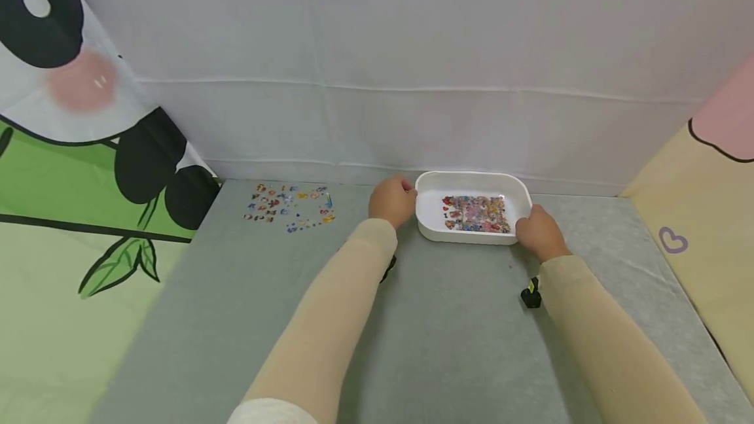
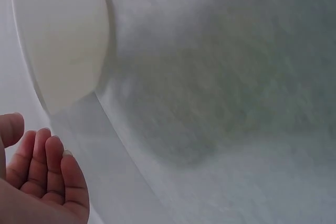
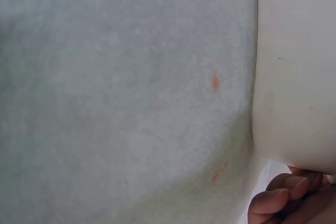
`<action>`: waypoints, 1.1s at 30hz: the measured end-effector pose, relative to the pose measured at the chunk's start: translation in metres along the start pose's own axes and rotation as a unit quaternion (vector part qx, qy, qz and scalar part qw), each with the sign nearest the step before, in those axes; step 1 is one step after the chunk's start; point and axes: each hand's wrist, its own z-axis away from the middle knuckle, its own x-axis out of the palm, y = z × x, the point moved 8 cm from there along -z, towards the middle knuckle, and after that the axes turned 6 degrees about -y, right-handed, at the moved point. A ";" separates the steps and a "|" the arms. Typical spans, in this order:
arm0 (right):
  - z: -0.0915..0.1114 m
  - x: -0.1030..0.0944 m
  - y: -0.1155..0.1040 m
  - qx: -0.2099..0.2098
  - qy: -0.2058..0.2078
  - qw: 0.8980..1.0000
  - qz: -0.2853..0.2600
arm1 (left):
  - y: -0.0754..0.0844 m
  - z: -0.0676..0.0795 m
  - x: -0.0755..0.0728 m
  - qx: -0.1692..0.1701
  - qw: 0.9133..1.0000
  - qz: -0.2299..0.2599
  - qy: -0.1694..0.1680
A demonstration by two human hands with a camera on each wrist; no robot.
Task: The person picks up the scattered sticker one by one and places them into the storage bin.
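A white tray [image 1: 432, 234] with rounded corners stands near the back edge of the table. Inside lies a dense patch of small colourful pieces [image 1: 480, 214], too small to identify. At the tray's right end my right hand [image 1: 538, 233] grips the rim; its curled fingers [image 3: 275, 203] show beside the wall in the right wrist view. My left hand [image 1: 391, 201] is close by the left end. Its fingers [image 2: 73, 182] are loosely bent, with the thumb apart, and a small gap separates them from the tray in the left wrist view.
Several small colourful pieces [image 1: 265, 201] lie in groups on the grey table cover [image 1: 448, 332], left of the tray. A white cloth wall [image 1: 365, 123] rises directly behind the table. Printed cloths hang along the left [image 1: 141, 195] and right sides.
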 end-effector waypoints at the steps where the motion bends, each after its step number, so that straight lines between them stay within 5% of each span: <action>1: 0.000 0.000 -0.001 0.000 0.001 1.000 0.000 | -0.003 -0.001 -0.003 0.002 1.000 0.002 0.003; 9: -0.001 -0.002 0.000 -0.007 0.014 1.000 0.007 | -0.028 -0.002 -0.024 -0.007 1.000 0.028 0.001; 20: -0.002 -0.001 -0.002 0.003 0.007 1.000 -0.005 | -0.064 0.004 -0.083 0.004 1.000 -0.014 -0.017; 33: -0.001 0.001 0.002 0.000 0.008 1.000 0.001 | -0.146 0.024 -0.128 -0.069 0.997 -0.010 -0.016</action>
